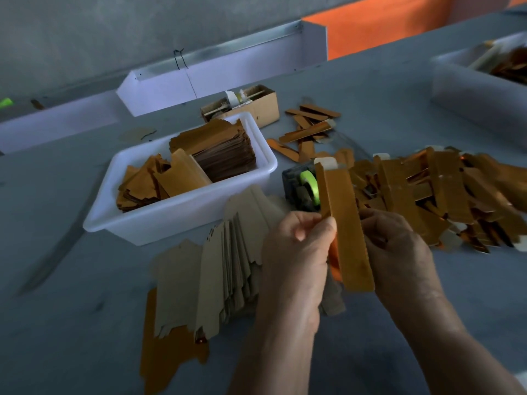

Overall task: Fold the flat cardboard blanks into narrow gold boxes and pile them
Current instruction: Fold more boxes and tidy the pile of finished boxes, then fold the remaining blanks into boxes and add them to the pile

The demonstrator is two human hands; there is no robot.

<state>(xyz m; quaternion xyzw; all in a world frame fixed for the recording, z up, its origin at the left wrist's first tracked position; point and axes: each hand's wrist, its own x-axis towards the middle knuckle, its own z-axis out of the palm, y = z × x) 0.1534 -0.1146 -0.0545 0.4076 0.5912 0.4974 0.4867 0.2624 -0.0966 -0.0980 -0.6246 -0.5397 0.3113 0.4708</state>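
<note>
Both hands hold one long narrow gold box (343,220) upright above the table, its white end flap at the top. My left hand (296,252) pinches its left edge between thumb and fingers. My right hand (399,249) grips its right side from behind. Under my hands lies a fanned stack of flat cardboard blanks (216,272), brown side up, with one gold-side blank (162,346) beneath them. To the right spreads a loose pile of folded gold boxes (445,192).
A white tub (182,215) with more gold blanks stands at the left. A tape dispenser with green tape (305,189) sits behind the held box. A brown carton (265,106), scattered gold boxes (308,129), and a second white tub (467,89) lie farther back.
</note>
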